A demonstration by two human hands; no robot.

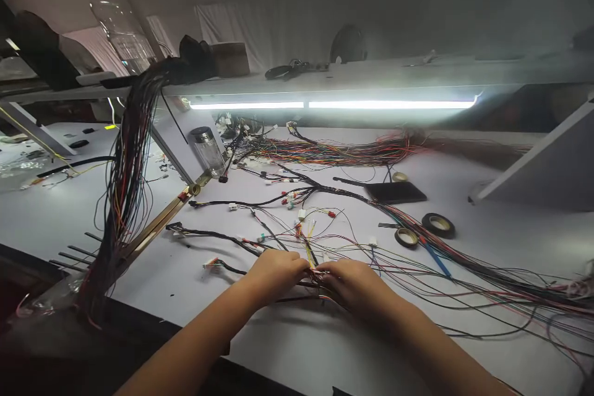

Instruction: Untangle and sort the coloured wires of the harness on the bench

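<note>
My left hand (pixel 281 272) and my right hand (pixel 350 284) meet over the near middle of the table, both with closed fingers. Between them they grip a bunch of thin wires (pixel 320 273) belonging to a wire harness. Black-wrapped branches (pixel 218 235) of that harness run out to the left, and one ends in a white connector (pixel 211 263). Loose red and black wires (pixel 408 278) trail away to the right. Just beyond my fingers lie yellow wires (pixel 310 241) and a small white connector (pixel 301 215). My fingers hide the exact spot where the wires are pinched.
Two rolls of black tape (pixel 439 225) and a blue pen-like tool (pixel 435 258) lie to the right. Further back are a black flat object (pixel 395 192), a glass jar (pixel 207 151) and a long wire bundle (pixel 334 151). A thick wire bundle (pixel 132 154) hangs from the shelf (pixel 371 77) at left.
</note>
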